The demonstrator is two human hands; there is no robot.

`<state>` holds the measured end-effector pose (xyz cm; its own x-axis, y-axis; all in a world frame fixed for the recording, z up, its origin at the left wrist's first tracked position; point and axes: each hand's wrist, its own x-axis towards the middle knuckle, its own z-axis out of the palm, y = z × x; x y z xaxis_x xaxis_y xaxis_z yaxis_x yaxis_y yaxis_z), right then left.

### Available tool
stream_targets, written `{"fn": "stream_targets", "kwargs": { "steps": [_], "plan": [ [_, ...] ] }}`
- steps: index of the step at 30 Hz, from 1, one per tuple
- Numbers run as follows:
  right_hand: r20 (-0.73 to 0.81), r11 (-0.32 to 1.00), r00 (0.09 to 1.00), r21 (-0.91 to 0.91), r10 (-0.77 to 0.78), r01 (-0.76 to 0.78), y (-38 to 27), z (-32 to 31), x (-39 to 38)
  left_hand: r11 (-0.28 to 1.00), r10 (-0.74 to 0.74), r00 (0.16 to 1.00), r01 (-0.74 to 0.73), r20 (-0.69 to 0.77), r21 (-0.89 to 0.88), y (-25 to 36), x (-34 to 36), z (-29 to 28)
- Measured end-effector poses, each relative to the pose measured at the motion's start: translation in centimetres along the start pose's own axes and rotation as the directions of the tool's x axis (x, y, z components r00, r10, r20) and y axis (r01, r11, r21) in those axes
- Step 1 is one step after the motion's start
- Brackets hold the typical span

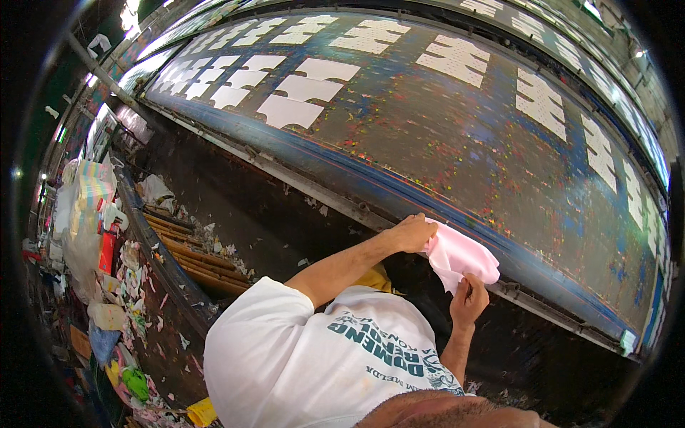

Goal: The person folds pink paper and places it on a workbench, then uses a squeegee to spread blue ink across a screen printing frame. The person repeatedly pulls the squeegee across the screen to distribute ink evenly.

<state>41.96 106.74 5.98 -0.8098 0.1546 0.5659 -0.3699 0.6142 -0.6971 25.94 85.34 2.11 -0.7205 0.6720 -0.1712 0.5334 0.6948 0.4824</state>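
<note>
A pale pink piece of fabric [462, 255] is stretched between my two hands, above the near edge of the long table. My left hand [414, 234] grips its upper left corner, fingers closed. Lower down and to the right, my right hand [469, 299] pinches the bottom edge of the cloth between thumb and fingers. The fabric hangs in a loose, curled fold toward the right. On the table's far left lie pale cut fabric panels [300, 91] with curved notches, set out in a row.
The long dark table [399, 135] is speckled with coloured paint; patterned white panels [457, 58] line its far side. A metal rail [307, 178] runs along the near edge. Wooden slats [200, 253], fabric scraps [132, 267] and a clear plastic bag [82, 242] are at left.
</note>
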Motion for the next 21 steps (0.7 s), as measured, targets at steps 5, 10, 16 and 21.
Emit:
{"fn": "stream_targets", "kwargs": {
  "steps": [5, 10, 16, 21],
  "plan": [
    [-0.002, 0.995, 0.995, -0.016, 0.097, -0.097, 0.3, -1.1, -0.9, 1.0, -0.003, 0.998, 0.002, 0.06, 0.023, 0.5, 0.9, -0.8],
    [-0.154, 0.994, 0.982, 0.039, 0.106, -0.101, 1.3, -1.3, -0.8, 0.994, -0.032, 0.992, 0.044, 0.119, -0.102, 0.2, 0.8, -1.6],
    [-0.209, 0.962, 0.946, 0.166, 0.249, -0.216, 1.7, -1.5, -0.6, 0.963, 0.036, 0.993, -0.005, 0.111, -0.268, -1.6, 0.1, -0.5],
    [-0.201, 0.948, 0.939, 0.214, 0.28, -0.237, 1.6, -0.2, -0.5, 0.974, 0.127, 0.99, -0.112, 0.064, -0.199, -1.7, -1.0, 0.6]
  ]
}}
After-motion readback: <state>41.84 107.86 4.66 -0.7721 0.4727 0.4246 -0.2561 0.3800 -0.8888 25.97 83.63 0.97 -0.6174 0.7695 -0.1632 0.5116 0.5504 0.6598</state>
